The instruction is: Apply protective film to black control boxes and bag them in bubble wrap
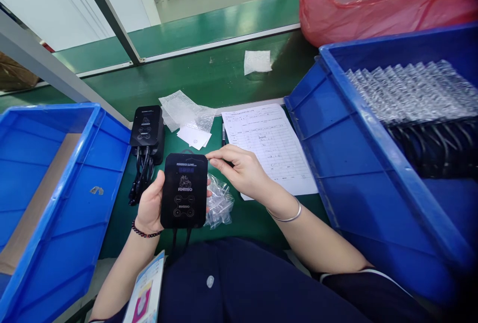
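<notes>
My left hand (150,204) is wrapped around a flat black controller box (184,191) marked RHINO, its face turned up towards me. Two black cables leave the box's lower edge. At the box's upper right corner, thumb and forefinger of my right hand (239,168) are pinched together; whatever lies between them is too small to make out. Beyond my left hand, more black RHINO controllers (146,126) sit stacked with their cables bundled in front. Crumpled clear plastic (219,202) lies on the green table just right of the held box.
Blue bins flank me, the left bin (67,203) with cardboard inside, the right bin (317,129) holding bubble-wrapped items (414,91) and black cables. A printed form (272,149), a pen (223,135), white cards (194,136) and bubble wrap (186,109) lie ahead. A red plastic bag (384,19) stands behind.
</notes>
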`<state>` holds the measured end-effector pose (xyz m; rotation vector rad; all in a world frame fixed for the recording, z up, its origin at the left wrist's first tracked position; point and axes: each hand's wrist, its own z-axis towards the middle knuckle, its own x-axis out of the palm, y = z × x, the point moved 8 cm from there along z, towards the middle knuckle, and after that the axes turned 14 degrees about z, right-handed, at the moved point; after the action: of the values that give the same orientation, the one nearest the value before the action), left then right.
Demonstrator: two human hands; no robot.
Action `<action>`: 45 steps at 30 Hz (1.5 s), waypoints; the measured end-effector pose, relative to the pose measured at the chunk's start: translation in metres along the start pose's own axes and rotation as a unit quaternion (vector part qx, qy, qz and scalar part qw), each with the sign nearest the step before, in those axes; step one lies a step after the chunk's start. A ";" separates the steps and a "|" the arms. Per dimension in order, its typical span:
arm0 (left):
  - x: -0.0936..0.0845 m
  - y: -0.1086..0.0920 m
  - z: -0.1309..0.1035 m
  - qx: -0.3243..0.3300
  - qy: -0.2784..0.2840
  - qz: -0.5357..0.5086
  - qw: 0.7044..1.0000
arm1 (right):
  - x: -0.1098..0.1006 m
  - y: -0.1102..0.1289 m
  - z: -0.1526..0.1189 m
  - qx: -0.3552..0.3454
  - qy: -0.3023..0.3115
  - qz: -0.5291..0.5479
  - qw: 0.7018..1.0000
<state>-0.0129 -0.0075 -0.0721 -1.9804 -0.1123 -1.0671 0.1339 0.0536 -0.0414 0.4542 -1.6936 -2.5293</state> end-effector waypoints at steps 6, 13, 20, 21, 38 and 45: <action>-0.003 0.003 -0.002 -0.004 -0.002 0.008 1.000 | 0.001 -0.001 0.000 0.013 0.002 0.016 1.000; -0.002 0.002 -0.005 0.000 0.010 -0.008 1.000 | 0.002 0.001 0.000 0.017 0.008 0.034 0.999; 0.002 0.001 -0.004 0.004 0.013 0.004 1.000 | -0.001 0.005 0.000 -0.007 0.007 0.007 1.000; 0.003 0.001 -0.003 0.004 0.013 0.004 1.000 | -0.001 0.006 0.000 -0.012 0.008 -0.001 1.000; 0.005 0.001 -0.002 0.000 0.016 -0.003 1.000 | -0.003 0.009 -0.002 -0.024 0.003 -0.005 1.000; 0.003 0.001 -0.002 0.001 0.007 0.013 1.000 | -0.003 0.009 -0.001 -0.026 0.003 -0.004 1.000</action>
<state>-0.0117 -0.0108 -0.0698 -1.9668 -0.0787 -1.0639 0.1362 0.0493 -0.0330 0.4646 -1.6232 -2.5687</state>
